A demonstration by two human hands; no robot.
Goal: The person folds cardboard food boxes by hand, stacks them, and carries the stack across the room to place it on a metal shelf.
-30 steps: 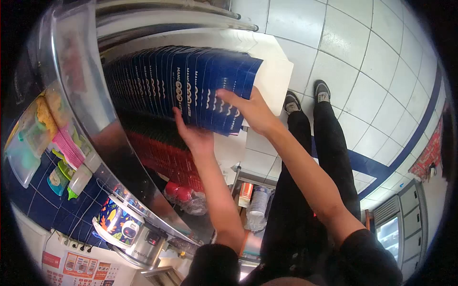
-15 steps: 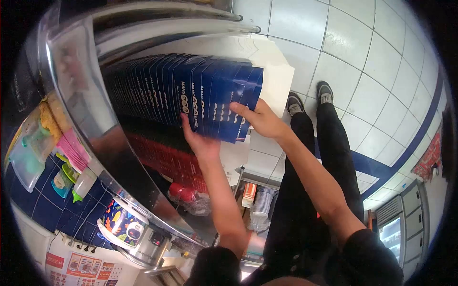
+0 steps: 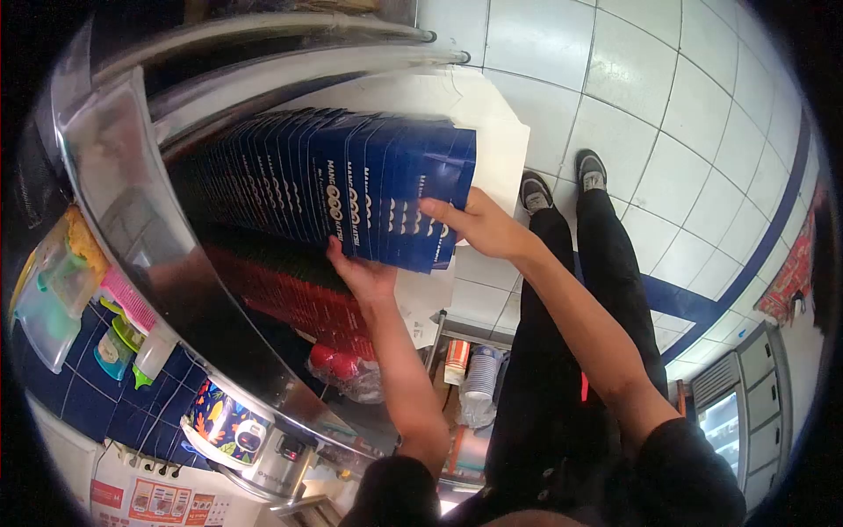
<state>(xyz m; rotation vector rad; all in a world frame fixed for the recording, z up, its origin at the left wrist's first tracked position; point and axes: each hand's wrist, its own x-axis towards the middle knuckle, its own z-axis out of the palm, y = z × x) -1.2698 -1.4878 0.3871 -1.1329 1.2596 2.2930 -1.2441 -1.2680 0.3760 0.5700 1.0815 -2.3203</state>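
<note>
A long row of flat dark-blue printed cartons (image 3: 325, 189) stands on edge on a steel counter (image 3: 132, 202). My left hand (image 3: 360, 272) presses under the near end of the row, fingers against the lower edges. My right hand (image 3: 474, 224) lies flat on the face of the outermost blue carton (image 3: 430, 220), thumb over its side. Both hands squeeze the stack's near end between them. White sheets (image 3: 492, 158) lie behind the cartons.
Red cartons (image 3: 307, 299) are stacked on the shelf beneath. Red cups in plastic (image 3: 342, 364), paper cup stacks (image 3: 470, 373), a colourful appliance (image 3: 224, 417) and plastic containers (image 3: 53, 290) sit nearby. My legs and shoes (image 3: 562, 180) stand on white floor tiles.
The view shifted slightly; both hands slid a little lower along the stack's near end, still pressing the blue cartons together.
</note>
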